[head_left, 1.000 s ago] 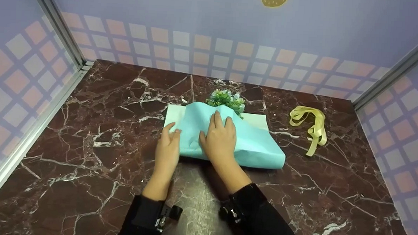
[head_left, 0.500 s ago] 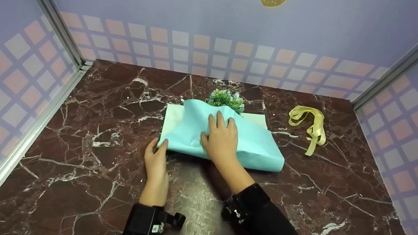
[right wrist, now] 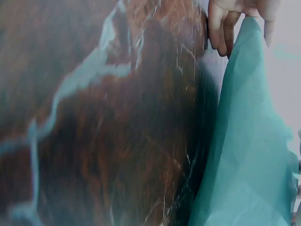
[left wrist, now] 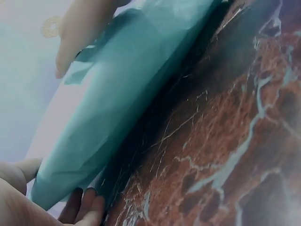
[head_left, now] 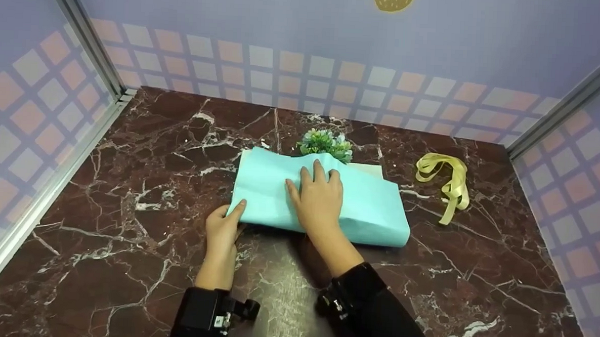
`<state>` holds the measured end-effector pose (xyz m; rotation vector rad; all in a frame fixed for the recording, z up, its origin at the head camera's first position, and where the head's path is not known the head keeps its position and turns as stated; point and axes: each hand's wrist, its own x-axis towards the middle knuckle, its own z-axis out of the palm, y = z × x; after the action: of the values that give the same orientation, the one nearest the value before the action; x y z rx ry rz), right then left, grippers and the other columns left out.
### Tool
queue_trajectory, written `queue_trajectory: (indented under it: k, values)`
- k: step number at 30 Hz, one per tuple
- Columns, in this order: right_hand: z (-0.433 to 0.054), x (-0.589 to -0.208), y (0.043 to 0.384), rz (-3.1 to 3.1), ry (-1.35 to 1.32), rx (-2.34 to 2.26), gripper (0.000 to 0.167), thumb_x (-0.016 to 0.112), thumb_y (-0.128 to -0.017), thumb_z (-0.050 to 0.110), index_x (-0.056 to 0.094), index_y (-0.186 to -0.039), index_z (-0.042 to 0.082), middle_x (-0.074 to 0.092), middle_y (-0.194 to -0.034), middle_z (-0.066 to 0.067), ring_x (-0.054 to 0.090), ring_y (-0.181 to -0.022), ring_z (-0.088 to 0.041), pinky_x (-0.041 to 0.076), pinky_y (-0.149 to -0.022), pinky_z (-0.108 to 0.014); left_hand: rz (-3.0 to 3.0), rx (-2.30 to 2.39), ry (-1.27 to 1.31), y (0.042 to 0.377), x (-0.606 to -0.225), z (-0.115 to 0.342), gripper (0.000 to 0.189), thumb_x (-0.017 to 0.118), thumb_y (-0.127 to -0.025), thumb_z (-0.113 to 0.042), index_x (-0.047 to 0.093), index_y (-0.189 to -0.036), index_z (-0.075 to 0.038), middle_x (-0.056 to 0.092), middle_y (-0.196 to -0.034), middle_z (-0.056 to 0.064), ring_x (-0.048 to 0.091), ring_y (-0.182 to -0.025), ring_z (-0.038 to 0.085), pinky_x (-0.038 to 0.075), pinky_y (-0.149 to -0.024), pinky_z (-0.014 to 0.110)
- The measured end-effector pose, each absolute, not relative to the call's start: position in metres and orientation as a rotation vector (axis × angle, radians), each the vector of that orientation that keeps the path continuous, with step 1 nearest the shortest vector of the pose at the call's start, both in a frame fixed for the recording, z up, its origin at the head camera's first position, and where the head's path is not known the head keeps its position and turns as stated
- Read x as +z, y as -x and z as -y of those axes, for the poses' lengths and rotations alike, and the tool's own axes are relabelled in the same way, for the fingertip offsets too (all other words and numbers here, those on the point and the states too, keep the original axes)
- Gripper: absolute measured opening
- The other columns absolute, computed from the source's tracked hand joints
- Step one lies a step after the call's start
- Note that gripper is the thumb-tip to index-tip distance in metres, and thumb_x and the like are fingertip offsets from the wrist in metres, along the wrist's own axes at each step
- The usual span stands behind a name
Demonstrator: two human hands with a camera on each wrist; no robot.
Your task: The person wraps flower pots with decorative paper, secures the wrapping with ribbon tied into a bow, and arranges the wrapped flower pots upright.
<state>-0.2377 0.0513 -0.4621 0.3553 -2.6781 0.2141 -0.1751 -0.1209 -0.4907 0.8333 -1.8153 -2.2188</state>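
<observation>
A sheet of light blue wrapping paper [head_left: 266, 187] lies folded over on the table, its near edge bent into a soft roll. Its near left corner is pinched between the thumb and fingers of my left hand [head_left: 222, 231]; the left wrist view shows the thumb above the fold and fingertips [left wrist: 96, 207] below it. My right hand [head_left: 321, 202] rests on top of the paper, fingers spread. Beyond the paper's far edge shows a bunch of small green and pale blue flowers [head_left: 326, 145]; whatever lies under the paper is hidden. A pale sheet [head_left: 371, 169] peeks out beneath the blue one.
A loosely looped yellow ribbon [head_left: 455, 183] lies on the right of the dark red marbled table [head_left: 123, 262]. Panels with a checked pattern stand at the back [head_left: 286, 26] and along both sides.
My left hand has shifted toward me and slightly left, taking the paper's corner. The paper's left part now lies flatter and covers more of the pale sheet. The right hand stays nearly in place.
</observation>
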Motion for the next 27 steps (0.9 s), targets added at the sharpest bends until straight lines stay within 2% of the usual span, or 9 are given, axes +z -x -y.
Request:
queue_trajectory:
  k: [3,7,11,13,14,16,18,21,27]
  values:
    - [-0.049,-0.461,0.240,2.642,-0.299,0.262,0.044,0.049,-0.100,0.046,0.073,-0.113,0.011,0.060,-0.129,-0.016,0.053,-0.108,-0.042,0.044,-0.094,-0.049,1.709,-2.293,-0.844,0.172,-0.492,0.118,0.024,0.067,-0.092,-0.009,0.054,-0.076,0.002,0.047,-0.074,0.004,0.049,-0.058,0.010,0.055,-0.072,0.035]
    - [-0.047,-0.461,0.242,2.598,-0.257,0.281,0.039,0.054,-0.099,0.042,0.076,-0.105,0.011,0.063,-0.125,-0.016,0.055,-0.102,-0.043,0.046,-0.090,-0.049,1.580,-2.366,-0.843,0.170,-0.494,0.113,0.018,0.065,-0.093,-0.006,0.057,-0.082,0.006,0.050,-0.089,0.008,0.056,-0.070,0.011,0.053,-0.086,0.046]
    - [-0.047,-0.459,0.237,2.691,-0.285,0.200,0.053,0.053,-0.096,0.053,0.071,-0.116,0.008,0.057,-0.133,-0.018,0.051,-0.110,-0.044,0.043,-0.096,-0.050,1.481,-2.415,-0.844,0.169,-0.497,0.111,0.024,0.063,-0.095,-0.009,0.050,-0.079,0.003,0.045,-0.077,0.005,0.056,-0.070,0.017,0.051,-0.089,0.050]
    - [-0.048,-0.457,0.235,2.743,-0.297,0.156,0.060,0.052,-0.094,0.059,0.067,-0.123,0.008,0.053,-0.137,-0.018,0.049,-0.114,-0.044,0.041,-0.099,-0.049,1.438,-2.448,-0.850,0.168,-0.497,0.110,0.020,0.061,-0.097,-0.011,0.052,-0.091,0.005,0.049,-0.085,0.009,0.061,-0.080,0.025,0.049,-0.093,0.051]
    - [-0.049,-0.457,0.234,2.763,-0.298,0.145,0.063,0.052,-0.093,0.060,0.064,-0.126,0.008,0.051,-0.139,-0.018,0.048,-0.115,-0.044,0.041,-0.100,-0.049,1.414,-2.467,-0.852,0.168,-0.497,0.109,0.022,0.060,-0.097,-0.013,0.052,-0.103,0.007,0.052,-0.095,0.012,0.062,-0.089,0.029,0.048,-0.095,0.052]
    - [-0.050,-0.458,0.234,2.774,-0.296,0.128,0.066,0.053,-0.092,0.062,0.061,-0.130,0.009,0.049,-0.141,-0.017,0.048,-0.116,-0.043,0.041,-0.100,-0.049,1.339,-2.515,-0.867,0.167,-0.496,0.108,0.043,0.059,-0.098,-0.015,0.042,-0.133,0.004,0.047,-0.123,0.021,0.058,-0.110,0.039,0.045,-0.098,0.054]
    - [-0.051,-0.461,0.234,2.756,-0.304,0.127,0.067,0.057,-0.091,0.061,0.060,-0.131,0.008,0.049,-0.142,-0.017,0.048,-0.115,-0.042,0.043,-0.098,-0.049,1.248,-2.567,-0.895,0.167,-0.495,0.105,0.065,0.058,-0.099,-0.018,0.022,-0.151,-0.006,0.032,-0.144,0.024,0.045,-0.126,0.044,0.042,-0.102,0.054]
    - [-0.051,-0.466,0.234,2.700,-0.328,0.132,0.064,0.064,-0.088,0.055,0.060,-0.130,0.007,0.049,-0.141,-0.018,0.050,-0.112,-0.043,0.045,-0.095,-0.050,1.065,-2.659,-0.929,0.169,-0.494,0.099,0.079,0.059,-0.098,-0.019,0.006,-0.156,-0.013,0.020,-0.154,0.022,0.032,-0.136,0.045,0.036,-0.107,0.054]
    - [-0.050,-0.473,0.235,2.618,-0.352,0.133,0.060,0.073,-0.084,0.040,0.059,-0.131,0.005,0.050,-0.139,-0.021,0.052,-0.109,-0.044,0.045,-0.093,-0.051,0.823,-2.792,-0.914,0.175,-0.496,0.084,0.080,0.057,-0.099,-0.019,0.002,-0.157,-0.011,0.015,-0.159,0.018,0.014,-0.144,0.041,0.021,-0.115,0.051]
